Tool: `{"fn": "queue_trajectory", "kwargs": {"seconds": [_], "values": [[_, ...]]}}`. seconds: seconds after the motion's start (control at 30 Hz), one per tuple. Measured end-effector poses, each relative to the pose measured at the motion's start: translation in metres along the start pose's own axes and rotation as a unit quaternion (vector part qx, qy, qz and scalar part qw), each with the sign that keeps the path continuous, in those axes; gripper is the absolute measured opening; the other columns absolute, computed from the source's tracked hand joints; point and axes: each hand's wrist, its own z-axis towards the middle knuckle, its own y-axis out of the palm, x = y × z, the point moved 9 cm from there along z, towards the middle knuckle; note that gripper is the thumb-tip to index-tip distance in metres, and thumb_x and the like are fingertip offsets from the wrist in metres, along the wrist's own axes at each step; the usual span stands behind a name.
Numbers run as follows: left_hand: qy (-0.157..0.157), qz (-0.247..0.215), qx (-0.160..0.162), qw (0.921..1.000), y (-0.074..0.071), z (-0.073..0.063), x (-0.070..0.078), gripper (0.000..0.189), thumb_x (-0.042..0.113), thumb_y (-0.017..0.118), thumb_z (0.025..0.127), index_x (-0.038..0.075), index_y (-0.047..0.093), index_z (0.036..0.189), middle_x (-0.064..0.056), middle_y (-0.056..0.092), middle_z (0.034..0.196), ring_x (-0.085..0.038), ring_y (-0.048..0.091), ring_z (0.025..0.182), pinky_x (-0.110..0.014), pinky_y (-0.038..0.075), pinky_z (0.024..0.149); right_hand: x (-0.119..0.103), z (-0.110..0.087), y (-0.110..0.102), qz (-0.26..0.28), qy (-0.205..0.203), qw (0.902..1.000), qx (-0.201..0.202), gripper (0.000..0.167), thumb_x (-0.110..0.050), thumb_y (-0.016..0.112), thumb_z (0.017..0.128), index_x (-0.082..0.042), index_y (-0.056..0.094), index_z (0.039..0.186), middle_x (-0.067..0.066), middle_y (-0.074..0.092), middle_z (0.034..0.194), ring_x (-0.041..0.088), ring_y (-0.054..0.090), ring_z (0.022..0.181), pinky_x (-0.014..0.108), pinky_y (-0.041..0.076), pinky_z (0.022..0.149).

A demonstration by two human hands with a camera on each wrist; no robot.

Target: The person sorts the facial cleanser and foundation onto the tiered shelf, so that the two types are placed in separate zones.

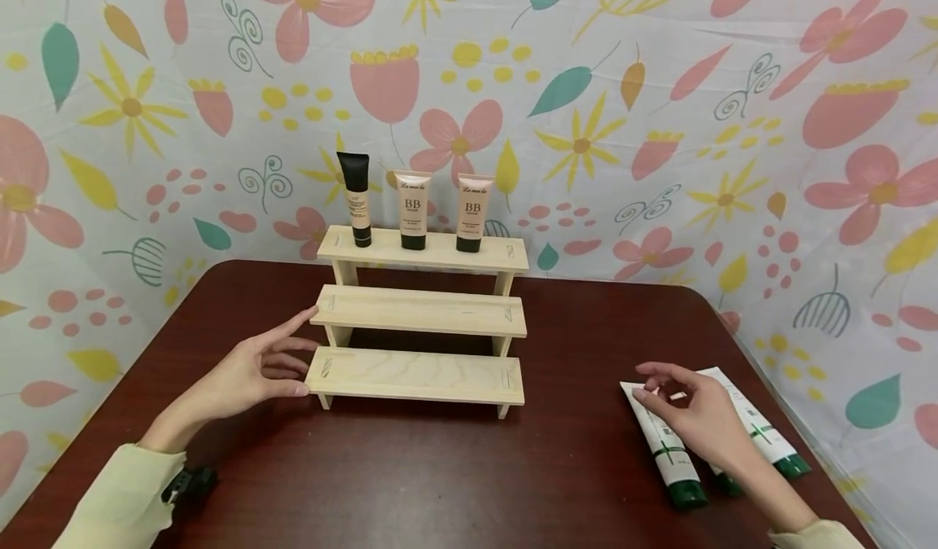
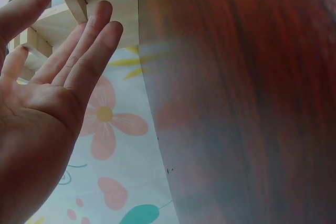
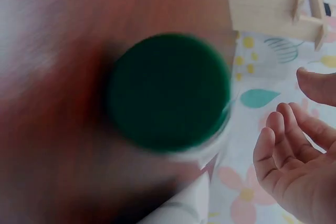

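My left hand (image 1: 249,374) is at the left end of a three-step wooden stand (image 1: 418,374), fingers extended, fingertips at the edges of the middle and bottom steps. In the left wrist view its fingers (image 2: 86,64) lie spread beside the wood. At the right, my right hand (image 1: 707,419) hovers over white tubes with green caps, fingers loosely bent and thumb apart. One white tube (image 1: 663,443) lies left of that hand, another white tube (image 1: 762,423) to its right. Between them a green cap (image 1: 727,482) shows, its tube mostly hidden. A round green cap (image 3: 170,93) looms large in the right wrist view.
On the top step stand a black-capped beige tube (image 1: 357,203) and two pinkish BB cream tubes, a left one (image 1: 414,211) and a right one (image 1: 472,213). The dark red-brown table (image 1: 440,476) ends against a flower-patterned cloth (image 1: 586,166).
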Motion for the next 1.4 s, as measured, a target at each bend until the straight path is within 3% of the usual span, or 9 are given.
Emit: {"fn": "queue_trajectory", "kwargs": {"seconds": [0.2, 0.4, 0.73, 0.93, 1.13, 1.4], "values": [[0.0, 0.0, -0.001, 1.0, 0.0, 0.0, -0.001, 0.107, 0.009, 0.091, 0.084, 0.024, 0.028, 0.169, -0.021, 0.066, 0.133, -0.022, 0.074, 0.101, -0.034, 0.061, 0.086, 0.022, -0.014, -0.002, -0.019, 0.03, 0.9992, -0.019, 0.036, -0.017, 0.082, 0.095, -0.005, 0.072, 0.127, -0.003, 0.065, 0.09, 0.01, 0.064, 0.073, 0.025, 0.049, 0.058], [0.001, -0.004, -0.001, 1.0, 0.0, 0.0, 0.0, 0.107, 0.009, 0.091, 0.083, 0.024, 0.029, 0.169, -0.021, 0.066, 0.133, -0.023, 0.074, 0.101, -0.035, 0.061, 0.087, 0.033, -0.021, -0.009, -0.024, 0.027, 0.9989, -0.03, 0.039, -0.011, 0.085, 0.09, -0.003, 0.072, 0.126, -0.002, 0.066, 0.092, 0.009, 0.062, 0.072, 0.023, 0.05, 0.06], [0.005, -0.002, 0.001, 1.0, 0.001, 0.0, 0.002, 0.106, 0.007, 0.091, 0.084, 0.021, 0.029, 0.169, -0.022, 0.066, 0.133, -0.022, 0.074, 0.1, -0.034, 0.061, 0.086, 0.048, -0.028, -0.011, 0.007, 0.041, 0.9937, -0.105, 0.04, -0.01, 0.084, 0.091, 0.004, 0.07, 0.126, -0.002, 0.067, 0.086, 0.012, 0.059, 0.07, 0.026, 0.049, 0.058], [0.002, -0.005, 0.0, 1.0, 0.001, 0.0, 0.002, 0.107, 0.008, 0.091, 0.083, 0.023, 0.029, 0.169, -0.022, 0.066, 0.133, -0.023, 0.074, 0.101, -0.034, 0.061, 0.086, 0.055, -0.03, -0.014, 0.006, 0.061, 0.9897, -0.13, 0.038, -0.018, 0.086, 0.091, -0.002, 0.073, 0.122, 0.0, 0.068, 0.096, 0.014, 0.056, 0.07, 0.028, 0.045, 0.055], [0.002, -0.006, -0.002, 1.0, 0.0, 0.001, 0.001, 0.107, 0.007, 0.091, 0.084, 0.022, 0.028, 0.169, -0.022, 0.065, 0.134, -0.023, 0.074, 0.101, -0.035, 0.061, 0.086, 0.058, -0.03, -0.013, -0.006, 0.068, 0.9873, -0.143, 0.034, -0.024, 0.087, 0.089, -0.007, 0.075, 0.116, 0.001, 0.067, 0.096, 0.012, 0.052, 0.073, 0.028, 0.04, 0.054], [0.003, -0.002, -0.002, 1.0, 0.001, 0.0, 0.002, 0.107, 0.007, 0.09, 0.084, 0.022, 0.027, 0.169, -0.022, 0.065, 0.134, -0.022, 0.074, 0.101, -0.035, 0.061, 0.086, 0.061, -0.03, -0.011, -0.027, 0.082, 0.9829, -0.163, 0.038, -0.028, 0.087, 0.089, -0.007, 0.076, 0.119, 0.005, 0.067, 0.098, 0.01, 0.045, 0.063, 0.027, 0.039, 0.054]]}}
